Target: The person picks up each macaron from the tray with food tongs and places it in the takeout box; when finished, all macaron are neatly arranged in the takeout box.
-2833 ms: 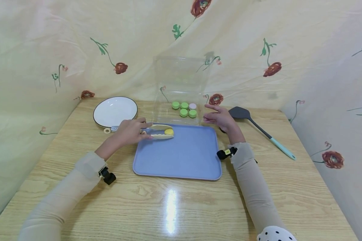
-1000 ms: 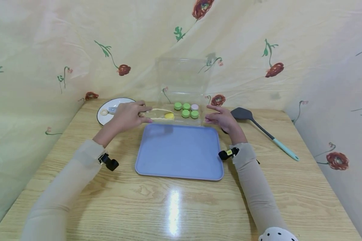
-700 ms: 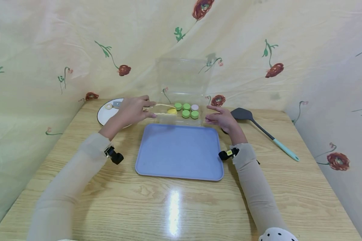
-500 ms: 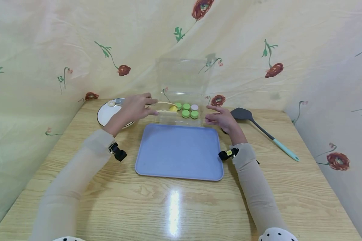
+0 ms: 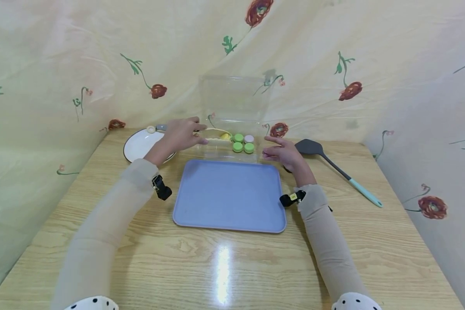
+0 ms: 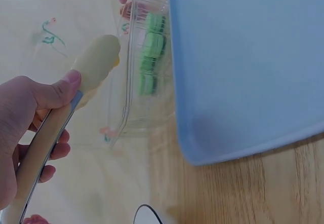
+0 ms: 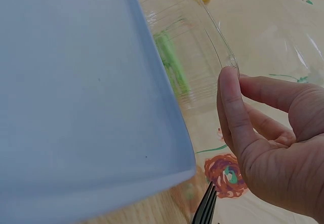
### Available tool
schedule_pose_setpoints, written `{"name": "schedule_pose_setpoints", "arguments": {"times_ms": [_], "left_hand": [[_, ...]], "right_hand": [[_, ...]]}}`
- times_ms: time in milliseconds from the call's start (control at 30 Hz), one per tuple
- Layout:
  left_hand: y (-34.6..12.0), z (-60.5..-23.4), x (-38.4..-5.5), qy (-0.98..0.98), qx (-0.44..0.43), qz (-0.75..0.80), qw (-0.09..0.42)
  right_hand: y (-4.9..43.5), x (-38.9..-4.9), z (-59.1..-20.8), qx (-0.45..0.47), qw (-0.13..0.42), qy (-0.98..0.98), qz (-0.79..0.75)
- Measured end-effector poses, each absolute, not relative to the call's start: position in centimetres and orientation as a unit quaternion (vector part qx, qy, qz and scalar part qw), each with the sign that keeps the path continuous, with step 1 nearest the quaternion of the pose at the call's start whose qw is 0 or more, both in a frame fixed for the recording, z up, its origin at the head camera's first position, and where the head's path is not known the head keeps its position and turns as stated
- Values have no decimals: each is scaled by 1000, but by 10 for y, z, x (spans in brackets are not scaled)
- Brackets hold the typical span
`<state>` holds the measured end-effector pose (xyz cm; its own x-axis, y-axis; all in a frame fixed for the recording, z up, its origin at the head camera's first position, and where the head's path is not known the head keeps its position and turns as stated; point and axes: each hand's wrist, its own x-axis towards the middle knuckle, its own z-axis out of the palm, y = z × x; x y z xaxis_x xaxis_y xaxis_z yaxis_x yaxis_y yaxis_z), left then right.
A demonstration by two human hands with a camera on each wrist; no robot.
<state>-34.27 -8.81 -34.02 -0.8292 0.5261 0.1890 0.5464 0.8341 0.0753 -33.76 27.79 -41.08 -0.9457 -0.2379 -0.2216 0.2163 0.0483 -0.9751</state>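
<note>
My left hand [image 5: 180,134] holds tongs with pale, scalloped tips [image 6: 98,64], thumb on one arm and fingers round the other. Between the tips sits a yellow macaron [image 5: 225,136], over the left part of an open clear plastic box [image 5: 232,97]. Inside that box lie several green macarons [image 5: 237,147] and one pale purple macaron [image 5: 249,139]; the tongs partly cover one green one. At the box's right end my right hand [image 5: 284,154] pinches the rim between thumb and fingertips, as the right wrist view shows. The lid stands up at the back.
A blue tray [image 5: 228,196] lies right in front of the box. Back left is a white dark-rimmed plate [image 5: 139,144], partly behind the left hand. At right rests a spatula [image 5: 310,147] with a turquoise handle. Black fork tines [image 7: 205,206] show beside the tray.
The left hand has carried the tongs and yellow macaron from over the tray back into the box, then rightward up to the green macarons. The right hand keeps its place at the rim.
</note>
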Motion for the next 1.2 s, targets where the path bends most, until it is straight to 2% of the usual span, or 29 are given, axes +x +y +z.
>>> {"name": "schedule_pose_setpoints", "arguments": {"times_ms": [533, 1200], "left_hand": [[-80, -357, -362, -965, -259, -36, 31], [-72, -367, -364, -965, -258, -15, 39]], "right_hand": [[279, -337, -411, -12, 165, 715, -679], [278, -337, -411, -9, 160, 708, -687]]}}
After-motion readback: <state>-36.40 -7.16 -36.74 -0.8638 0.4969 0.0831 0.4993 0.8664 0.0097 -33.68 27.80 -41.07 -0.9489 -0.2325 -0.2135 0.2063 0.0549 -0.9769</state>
